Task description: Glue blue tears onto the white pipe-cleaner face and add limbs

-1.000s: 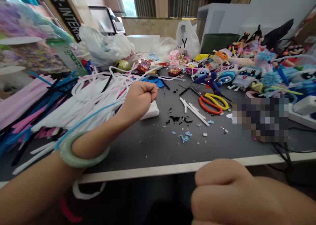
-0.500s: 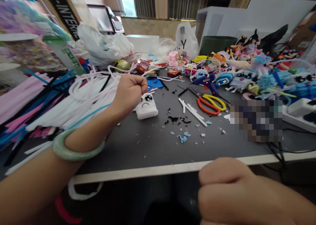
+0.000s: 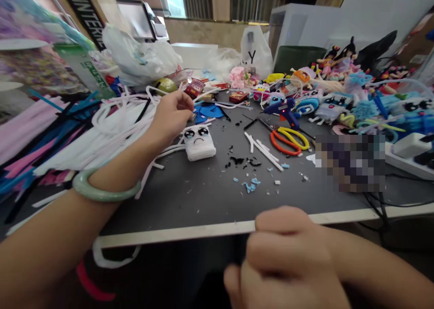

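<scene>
My left hand [image 3: 174, 113], with a green bangle [image 3: 105, 191] on its wrist, hovers just behind a small white figure [image 3: 199, 146] that has big eyes and a frown. Its fingers curl in towards the thumb beside some blue pieces [image 3: 207, 113], and whatever they may hold is hidden. Closed in a fist, my right hand [image 3: 288, 259] is in front of the table's near edge; its back faces me and conceals the inside. White fuzzy stems [image 3: 266, 154] lie right of the figure, with orange-and-yellow-handled scissors [image 3: 288, 141] and a blue glue gun [image 3: 283, 110] beyond them.
Bundles of coloured fuzzy stems [image 3: 81, 137] fill the left side. Black and blue scraps [image 3: 251, 186] dot the middle of the table [image 3: 210, 196]. Small dolls and figures crowd the back right, near a white power strip [image 3: 410, 162] with cables.
My left hand has shifted slightly left, its fingers loosened a little, uncovering more of the figure's face. My right fist has moved left and turned.
</scene>
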The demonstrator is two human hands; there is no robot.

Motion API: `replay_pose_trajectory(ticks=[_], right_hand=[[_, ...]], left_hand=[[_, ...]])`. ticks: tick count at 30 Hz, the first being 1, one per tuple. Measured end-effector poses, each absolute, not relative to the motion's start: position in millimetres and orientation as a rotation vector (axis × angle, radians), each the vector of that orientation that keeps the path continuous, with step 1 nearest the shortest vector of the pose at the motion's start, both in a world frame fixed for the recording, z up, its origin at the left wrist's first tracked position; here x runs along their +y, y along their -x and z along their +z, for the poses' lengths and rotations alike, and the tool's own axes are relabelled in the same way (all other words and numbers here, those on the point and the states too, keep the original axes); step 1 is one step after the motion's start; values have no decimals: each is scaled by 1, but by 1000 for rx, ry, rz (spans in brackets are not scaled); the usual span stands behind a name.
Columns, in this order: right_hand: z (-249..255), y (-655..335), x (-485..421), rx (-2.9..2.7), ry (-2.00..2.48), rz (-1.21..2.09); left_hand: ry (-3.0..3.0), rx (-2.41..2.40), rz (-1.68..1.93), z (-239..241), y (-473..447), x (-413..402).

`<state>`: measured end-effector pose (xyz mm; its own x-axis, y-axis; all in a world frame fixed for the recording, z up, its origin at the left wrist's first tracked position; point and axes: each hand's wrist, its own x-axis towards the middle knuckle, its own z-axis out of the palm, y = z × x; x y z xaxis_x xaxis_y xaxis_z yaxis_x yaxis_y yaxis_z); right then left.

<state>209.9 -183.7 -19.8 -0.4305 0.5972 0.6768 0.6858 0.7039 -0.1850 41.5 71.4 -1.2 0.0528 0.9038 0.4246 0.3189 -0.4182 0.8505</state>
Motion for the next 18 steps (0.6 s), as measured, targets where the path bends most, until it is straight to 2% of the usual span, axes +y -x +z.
replay_pose_trajectory(ticks=[1,3,6,8,10,14,18], right_hand=[[-20,-212,-169,-2127,896,-183],[-17,-218,-140,-2002,426,-295],[-10,-232,-111,-2208,525,-214],[-6,-238,-105,-2194,712,61],[-4,-241,-102,-2025,850,470],[-4,-243,-96,-1470,836,1268],[-2,-247,-88,-1083,669,1582]], left_hand=[[-1762,1256,1365,-2,-41,73],[-1732,1298,1353,-3,-38,77],[-1715,1325,1340,-4,-35,82],[-1717,1321,1330,-5,-34,84],[-1730,1301,1318,-6,-34,85],[-1782,1217,1284,-6,-37,81],[-1881,1084,1240,1,-41,68]])
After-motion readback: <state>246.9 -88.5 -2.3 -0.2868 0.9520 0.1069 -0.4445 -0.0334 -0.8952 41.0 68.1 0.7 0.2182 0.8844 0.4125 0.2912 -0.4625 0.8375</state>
